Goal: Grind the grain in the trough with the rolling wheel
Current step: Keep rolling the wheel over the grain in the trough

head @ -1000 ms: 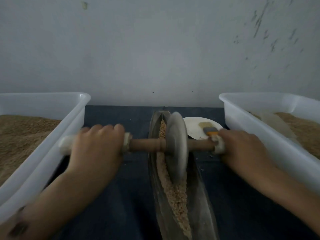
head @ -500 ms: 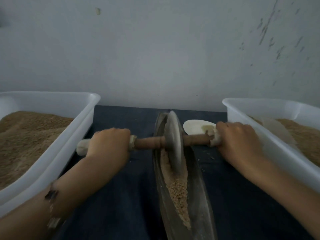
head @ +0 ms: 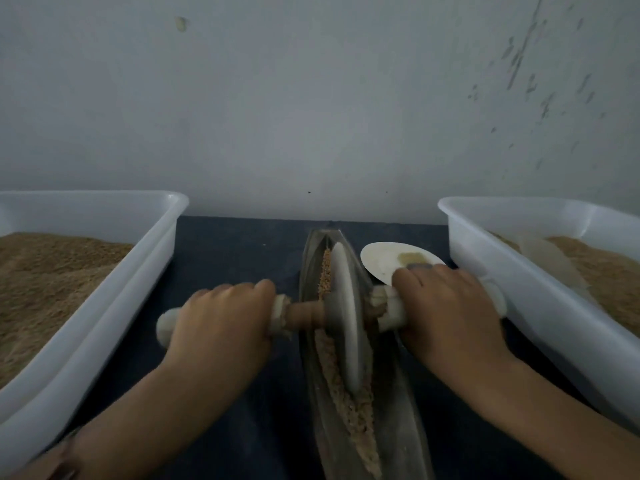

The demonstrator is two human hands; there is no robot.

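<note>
A long boat-shaped metal trough (head: 401, 403) lies lengthwise on the dark cloth, with tan grain (head: 349, 407) along its groove. The grey rolling wheel (head: 346, 320) stands upright in the groove near the trough's middle. A wooden axle (head: 304, 315) runs through it, with pale wrapped handles at both ends. My left hand (head: 221, 327) grips the left handle; its pale end sticks out past my fist. My right hand (head: 450, 313) grips the right handle close to the wheel.
A white plastic tub (head: 114, 303) of fine brown meal stands on the left, and another white tub (head: 540, 306) with grain on the right. A small white dish (head: 384, 261) holding a brush lies behind my right hand. A grey wall closes the back.
The wheel rolled away toward the trough's far end, then came back toward me to the middle. Both hands kept their grip; the right handle now sits nearer the right tub.
</note>
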